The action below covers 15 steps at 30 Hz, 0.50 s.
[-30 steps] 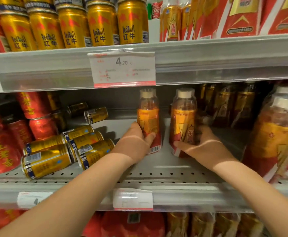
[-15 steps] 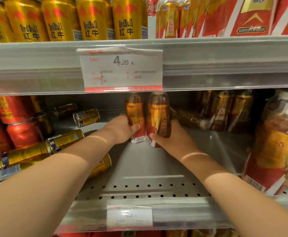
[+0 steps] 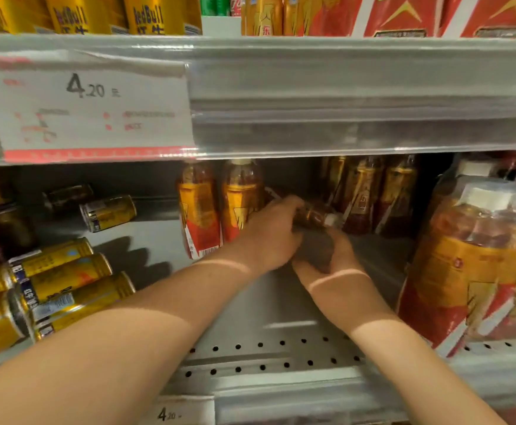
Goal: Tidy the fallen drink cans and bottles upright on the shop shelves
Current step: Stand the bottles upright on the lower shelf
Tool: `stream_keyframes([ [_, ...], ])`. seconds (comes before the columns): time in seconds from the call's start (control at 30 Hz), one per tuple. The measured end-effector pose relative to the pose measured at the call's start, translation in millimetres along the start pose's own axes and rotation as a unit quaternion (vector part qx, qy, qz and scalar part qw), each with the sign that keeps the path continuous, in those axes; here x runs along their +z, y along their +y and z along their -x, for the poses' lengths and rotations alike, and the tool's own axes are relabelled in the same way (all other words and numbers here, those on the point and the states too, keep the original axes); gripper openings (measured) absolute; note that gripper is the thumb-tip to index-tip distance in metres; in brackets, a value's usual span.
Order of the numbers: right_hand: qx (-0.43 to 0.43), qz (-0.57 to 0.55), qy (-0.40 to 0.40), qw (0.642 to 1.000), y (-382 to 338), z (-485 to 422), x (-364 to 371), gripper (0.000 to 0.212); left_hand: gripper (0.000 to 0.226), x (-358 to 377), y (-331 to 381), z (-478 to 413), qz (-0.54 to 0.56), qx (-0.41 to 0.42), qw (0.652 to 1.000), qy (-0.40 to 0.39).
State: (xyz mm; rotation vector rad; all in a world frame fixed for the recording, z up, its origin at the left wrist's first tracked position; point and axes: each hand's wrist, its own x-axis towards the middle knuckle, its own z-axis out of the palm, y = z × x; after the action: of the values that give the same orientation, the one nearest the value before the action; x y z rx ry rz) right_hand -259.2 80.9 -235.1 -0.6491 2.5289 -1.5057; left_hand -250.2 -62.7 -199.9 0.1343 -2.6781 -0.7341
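Grip: the left hand (image 3: 269, 234) has its fingers curled over a fallen amber plastic bottle with a white cap (image 3: 315, 214) at the centre of the frame. The bottle lies on its side towards the back of the grey perforated metal shelf (image 3: 265, 354), cap pointing right. The right hand (image 3: 327, 256) sits just below and in front of the same bottle. It is shadowed and blurred, so whether it grasps the bottle cannot be told.

Just left of the left hand: two upright amber bottles with gold-and-red labels (image 3: 200, 210), side by side and touching.

Behind and right of the hands: a row of upright dark amber bottles (image 3: 360, 194) at the shelf back.

Right edge of the frame: shrink-wrapped packs of larger white-capped bottles (image 3: 471, 265), standing on the shelf front.

Lower left: a cluster of fallen gold drink cans (image 3: 66, 277), lying on their sides, touching.

Mid left, further back: one single gold can on its side (image 3: 108, 211), apart from the cluster.

Upper left: a white paper price tag with a red lower band (image 3: 91, 108), printed 4.20, clipped to the upper shelf rail (image 3: 357, 96).

Top left: upright gold cans (image 3: 146, 16) above that rail.
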Motion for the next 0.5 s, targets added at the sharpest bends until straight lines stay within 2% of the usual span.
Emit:
stream_keyframes([
  [0.07,0.020,0.026,-0.012,0.999,10,7,-3,0.087,0.058,19,-5,-30,-0.052,0.007,0.999,0.006],
  [0.17,0.037,0.043,-0.031,0.998,16,11,-4,0.085,0.077,44,-9,-69,-0.161,0.018,0.986,-0.040],
  [0.23,0.041,0.027,-0.032,0.998,18,10,-5,0.084,0.082,55,-9,-86,-0.214,0.006,0.975,-0.067],
  [0.33,0.046,0.012,-0.029,0.998,19,6,-7,0.082,0.076,60,-6,-100,-0.270,0.007,0.959,-0.084],
  [0.43,0.049,0.005,-0.030,0.998,19,6,-9,0.081,0.065,52,-1,-98,-0.341,0.063,0.935,-0.071],
  [0.5,0.048,0.015,-0.038,0.998,16,9,-9,0.081,0.064,45,2,-87,-0.331,0.097,0.936,-0.067],
])
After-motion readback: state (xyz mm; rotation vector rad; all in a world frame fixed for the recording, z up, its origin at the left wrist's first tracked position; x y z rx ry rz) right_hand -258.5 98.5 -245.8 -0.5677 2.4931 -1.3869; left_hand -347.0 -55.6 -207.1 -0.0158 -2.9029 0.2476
